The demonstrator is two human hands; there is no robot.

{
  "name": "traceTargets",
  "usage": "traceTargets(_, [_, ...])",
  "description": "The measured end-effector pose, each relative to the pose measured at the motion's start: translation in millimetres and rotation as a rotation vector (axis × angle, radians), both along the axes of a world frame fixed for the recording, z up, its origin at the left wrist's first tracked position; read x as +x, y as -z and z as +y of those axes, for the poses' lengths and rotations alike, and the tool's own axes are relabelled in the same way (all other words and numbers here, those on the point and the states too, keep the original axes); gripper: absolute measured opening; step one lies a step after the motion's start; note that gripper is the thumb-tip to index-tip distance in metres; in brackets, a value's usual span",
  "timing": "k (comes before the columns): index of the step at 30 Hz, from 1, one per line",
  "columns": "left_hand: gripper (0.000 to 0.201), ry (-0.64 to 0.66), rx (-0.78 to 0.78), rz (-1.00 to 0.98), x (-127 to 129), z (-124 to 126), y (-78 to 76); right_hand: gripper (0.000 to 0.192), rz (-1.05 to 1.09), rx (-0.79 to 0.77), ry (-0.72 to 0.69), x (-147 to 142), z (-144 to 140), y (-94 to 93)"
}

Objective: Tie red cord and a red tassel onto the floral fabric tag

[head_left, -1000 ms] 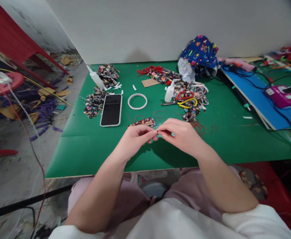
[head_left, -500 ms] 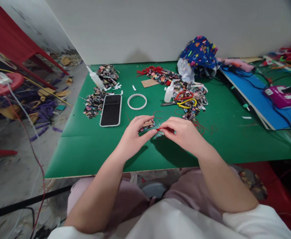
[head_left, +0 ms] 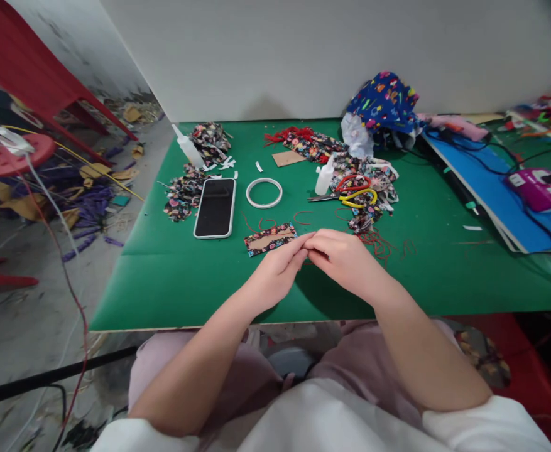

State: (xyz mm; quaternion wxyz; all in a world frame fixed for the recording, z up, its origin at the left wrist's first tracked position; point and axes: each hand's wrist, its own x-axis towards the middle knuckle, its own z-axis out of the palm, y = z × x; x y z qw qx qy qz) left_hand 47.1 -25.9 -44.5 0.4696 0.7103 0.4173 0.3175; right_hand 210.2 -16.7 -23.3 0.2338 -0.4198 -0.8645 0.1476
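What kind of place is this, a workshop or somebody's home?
Most likely a small craft or sewing workshop: black floral fabric scraps lie on the green table, beside red and yellow handled scissors, a small white glue bottle and loose red thread.

Even, diffuse overhead light, bright throughout. Soft shadows fall under both hands onto the green table [head_left: 171, 276]. No glare. Centre sharp; wide-angle bending and slight blur at the edges.

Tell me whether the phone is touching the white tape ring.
Apart. The head view shows a plain strip of green table between the phone and the white tape ring, which lies flat to its right.
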Motion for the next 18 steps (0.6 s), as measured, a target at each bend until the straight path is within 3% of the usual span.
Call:
traceTargets(6, [0.026, -0.068, -0.041, -0.059, 0.1, 4.3, -2.8, 0.014, 0.051, -0.043, 0.057, -1.4, -1.8, -1.4])
traceTargets(10, [0.013, -0.254, -0.160, -0.263, 3.8, 4.8, -0.4, 0.014, 0.082, -0.035, 0.101, -2.5, -2.1, -1.2])
traceTargets(13, [0.014, -0.369, -0.203, -0.319, 3.6, 3.9, 2.8, 0.013, 0.107, -0.023, 0.111, -1.9, -2.1, -2.0])
traceTargets(18, [0.015, -0.384, -0.266, -0.346, -0.9, 3.8, 1.9, 0.012, 0.137, -0.040, 0.110, -0.1, -2.2, -3.7])
